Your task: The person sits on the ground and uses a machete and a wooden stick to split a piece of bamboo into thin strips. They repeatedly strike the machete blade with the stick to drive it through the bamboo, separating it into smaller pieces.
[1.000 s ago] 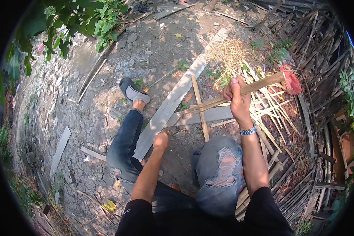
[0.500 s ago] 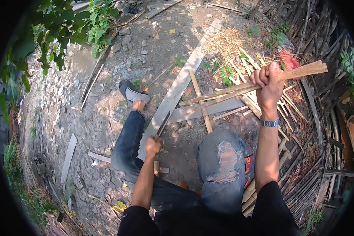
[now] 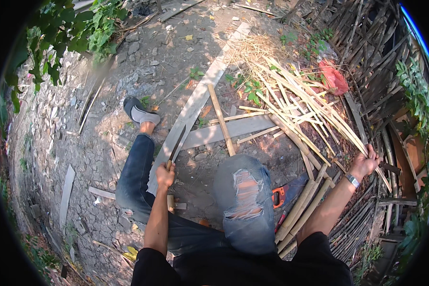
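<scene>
My left hand (image 3: 166, 175) is wrapped round the wooden handle of a long knife (image 3: 179, 139), whose dark blade points away from me over a grey plank (image 3: 195, 102). Out to the far right, my right hand (image 3: 364, 163) closes on the near end of some long bamboo strips (image 3: 341, 117). These strips stretch away across a loose pile of split bamboo (image 3: 291, 102). A single bamboo stick (image 3: 221, 119) leans across a second grey board (image 3: 238, 131) in front of my bent knee.
An orange-handled saw (image 3: 279, 196) and several bamboo poles (image 3: 304, 209) lie right of my knee. Beyond the pile is a red plastic bag (image 3: 333, 77). A stick fence (image 3: 352, 43) borders the right side; leafy plants (image 3: 81, 33) hang at far left.
My right hand has swung down and to the right, from holding split bamboo raised before me to the pile's near end. The left hand keeps hold of the knife. The view has shifted right.
</scene>
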The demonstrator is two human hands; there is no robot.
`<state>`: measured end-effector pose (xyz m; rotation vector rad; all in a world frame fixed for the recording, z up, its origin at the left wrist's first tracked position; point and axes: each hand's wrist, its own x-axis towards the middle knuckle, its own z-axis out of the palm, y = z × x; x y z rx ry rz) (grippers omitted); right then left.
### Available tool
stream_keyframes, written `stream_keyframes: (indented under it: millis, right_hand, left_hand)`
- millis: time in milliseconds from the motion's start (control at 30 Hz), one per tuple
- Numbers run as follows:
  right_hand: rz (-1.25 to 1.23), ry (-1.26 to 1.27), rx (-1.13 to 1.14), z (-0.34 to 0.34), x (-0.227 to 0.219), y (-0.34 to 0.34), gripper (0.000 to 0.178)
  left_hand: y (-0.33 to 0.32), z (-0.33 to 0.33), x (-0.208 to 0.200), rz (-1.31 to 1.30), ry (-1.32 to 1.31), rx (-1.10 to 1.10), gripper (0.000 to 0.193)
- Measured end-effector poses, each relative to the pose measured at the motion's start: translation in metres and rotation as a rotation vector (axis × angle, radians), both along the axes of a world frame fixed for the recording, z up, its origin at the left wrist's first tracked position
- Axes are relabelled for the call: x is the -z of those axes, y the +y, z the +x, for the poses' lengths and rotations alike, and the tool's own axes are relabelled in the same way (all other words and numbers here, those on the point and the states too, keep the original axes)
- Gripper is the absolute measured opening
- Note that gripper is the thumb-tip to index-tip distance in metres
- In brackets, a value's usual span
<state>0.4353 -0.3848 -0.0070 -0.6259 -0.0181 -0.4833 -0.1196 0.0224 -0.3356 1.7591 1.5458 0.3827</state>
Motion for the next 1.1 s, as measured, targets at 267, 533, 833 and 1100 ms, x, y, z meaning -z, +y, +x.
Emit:
stream_keyframes:
  millis: [267, 533, 833, 1100]
  right_hand:
    - [-0.231, 0.863, -0.118, 0.056, 0.130, 0.005, 0.115]
    - [-1.201, 0.402, -0.750, -0.104, 0.366, 0.113, 0.023]
    - [-2.073, 0.134, -0.744, -0.257, 0.407, 0.215, 0.055]
    - [-1.911, 0.112, -0.723, -0.232, 0.416, 0.203, 0.037]
  left_hand:
    - [-0.009, -0.027, -0.008, 0.059, 0.058, 0.007, 0.041]
    - [-0.017, -0.004, -0.015, 0.037, -0.013, 0.050, 0.040]
    - [-0.013, -0.025, 0.039, -0.131, -0.267, -0.034, 0.037]
    - [-0.022, 0.008, 0.004, -0.035, -0.078, -0.002, 0.036]
